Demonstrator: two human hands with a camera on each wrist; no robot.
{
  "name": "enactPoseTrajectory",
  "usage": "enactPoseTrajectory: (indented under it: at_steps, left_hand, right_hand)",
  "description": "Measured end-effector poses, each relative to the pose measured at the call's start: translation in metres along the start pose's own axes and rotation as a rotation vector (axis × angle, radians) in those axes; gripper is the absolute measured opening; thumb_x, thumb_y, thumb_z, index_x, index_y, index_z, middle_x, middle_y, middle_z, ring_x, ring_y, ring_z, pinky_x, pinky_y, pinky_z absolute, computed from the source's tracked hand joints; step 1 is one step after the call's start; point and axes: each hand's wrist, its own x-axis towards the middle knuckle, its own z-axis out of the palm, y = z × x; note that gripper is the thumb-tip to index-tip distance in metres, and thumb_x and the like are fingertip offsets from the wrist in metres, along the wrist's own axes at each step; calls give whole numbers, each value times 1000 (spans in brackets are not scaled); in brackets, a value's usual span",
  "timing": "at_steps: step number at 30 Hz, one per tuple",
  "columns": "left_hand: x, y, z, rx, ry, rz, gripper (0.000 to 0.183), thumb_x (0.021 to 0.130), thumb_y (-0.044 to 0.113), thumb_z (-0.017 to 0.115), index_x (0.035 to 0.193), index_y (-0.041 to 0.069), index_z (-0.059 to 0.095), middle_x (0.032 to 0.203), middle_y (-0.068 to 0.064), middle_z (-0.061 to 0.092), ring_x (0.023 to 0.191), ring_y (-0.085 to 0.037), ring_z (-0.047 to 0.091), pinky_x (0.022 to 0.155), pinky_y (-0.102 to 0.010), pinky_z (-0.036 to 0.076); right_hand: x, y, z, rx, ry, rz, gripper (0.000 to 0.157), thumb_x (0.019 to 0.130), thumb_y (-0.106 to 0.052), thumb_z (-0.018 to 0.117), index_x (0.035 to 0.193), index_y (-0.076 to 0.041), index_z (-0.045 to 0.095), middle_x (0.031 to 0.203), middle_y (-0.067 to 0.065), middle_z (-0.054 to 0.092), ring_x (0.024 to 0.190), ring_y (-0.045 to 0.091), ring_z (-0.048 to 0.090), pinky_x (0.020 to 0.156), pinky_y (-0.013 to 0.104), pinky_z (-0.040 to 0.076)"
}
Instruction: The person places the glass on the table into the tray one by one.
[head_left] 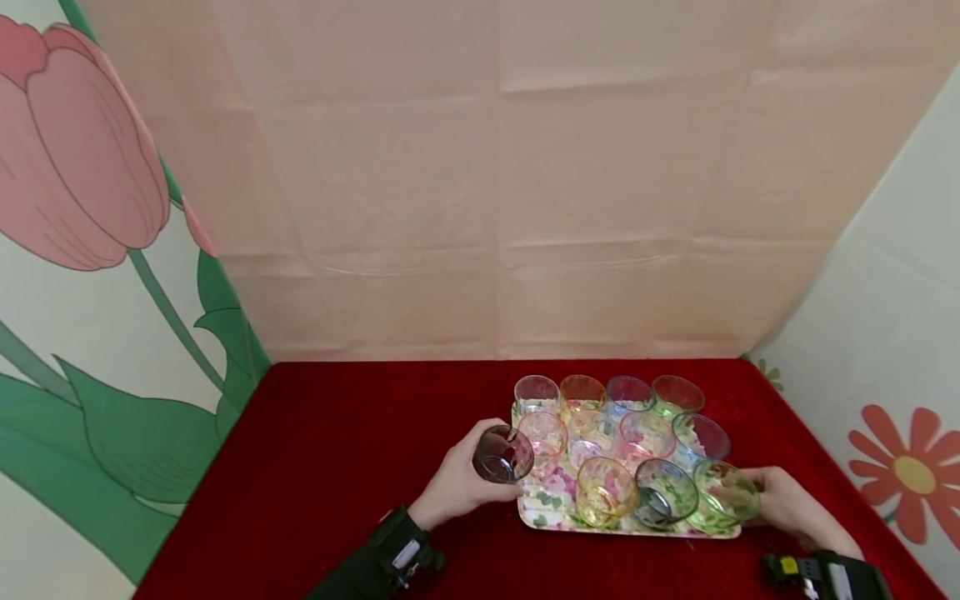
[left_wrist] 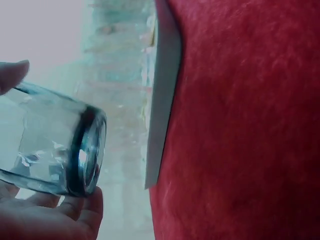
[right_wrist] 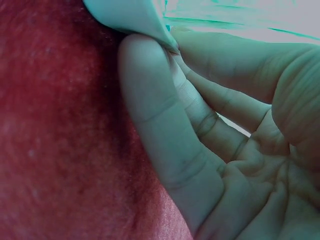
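Observation:
My left hand (head_left: 461, 479) grips a dark tinted glass (head_left: 503, 455) just left of a floral tray (head_left: 551, 518). In the left wrist view the glass (left_wrist: 55, 145) is tilted, with the thumb on one side and the fingers around the other. At the tray's right front corner is my right hand (head_left: 787, 504), behind a green glass (head_left: 723, 500). The right wrist view shows its thumb and fingers (right_wrist: 150, 90) pinching the tray's edge (right_wrist: 132, 17). An amber glass (head_left: 603, 496) and a smoky grey glass (head_left: 666, 500) stand in the tray's front row.
Behind them on the tray are more coloured glasses in rows, among them a pink glass (head_left: 543, 437), a blue-rimmed glass (head_left: 701, 437) and a clear glass (head_left: 537, 393). A red cloth (head_left: 337, 450) covers the table. A beige curtain (head_left: 495, 208) hangs at the back.

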Motion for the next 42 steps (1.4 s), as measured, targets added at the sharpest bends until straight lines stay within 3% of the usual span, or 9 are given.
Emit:
enactPoseTrajectory:
  at_steps: [6,12,16,20,24,31,38,42]
  left_hand:
    - [-2,4,12,71,-33,-20,73,78,30,90,140,28,51,126,5,64,112,-15,62,91,-30,52]
    - [0,6,25,130,-14,-1,69,77,41,90,135,29,54,121,9,64,107,-10,63,87,-28,54]
    - [2,7,32,174,-6,22,70,75,40,91,134,27,56,122,7,63,107,-12,63,88,-28,53]
    - [3,6,38,213,-17,28,72,75,39,92,135,27,55,121,10,65,104,-6,64,87,-25,53]
    - [2,6,43,248,-2,10,78,74,39,93,138,24,52,121,6,67,103,-5,65,85,-24,53]
    - [-2,5,50,293,2,-101,77,72,42,93,130,19,48,120,-5,68,104,-10,65,84,-24,52]
    - [-2,1,56,301,-16,-47,83,71,39,95,133,15,44,119,-3,67,104,-10,65,81,-21,51]
    - [-1,1,58,303,-17,-54,85,71,38,94,134,15,42,120,-3,66,105,-9,64,80,-21,51]
  right_hand:
    - [-1,1,0,-19,7,-7,42,90,-36,78,107,2,75,94,7,70,82,21,60,69,36,57]
    - [-2,-2,1,-30,16,-19,38,93,-39,75,99,-1,77,87,3,68,81,21,60,67,35,55]
    - [-4,-3,2,-5,1,-37,34,94,-34,74,98,0,76,88,4,67,80,22,61,67,35,57]
    - [-3,-2,2,-8,6,-39,34,93,-35,75,97,-1,76,88,4,67,79,21,61,67,35,57]
    - [-3,-2,2,-3,18,-24,38,91,-39,77,97,-1,76,88,4,66,79,21,61,66,35,56]
    - [-2,0,2,22,10,-3,37,90,-34,79,102,1,75,91,5,67,80,22,61,68,36,57]
    - [-3,1,2,14,2,-15,30,93,-29,76,99,0,75,89,4,66,79,22,61,68,36,58]
    - [-3,-1,2,0,10,-13,31,92,-32,77,98,-1,75,87,4,66,78,22,61,67,36,57]
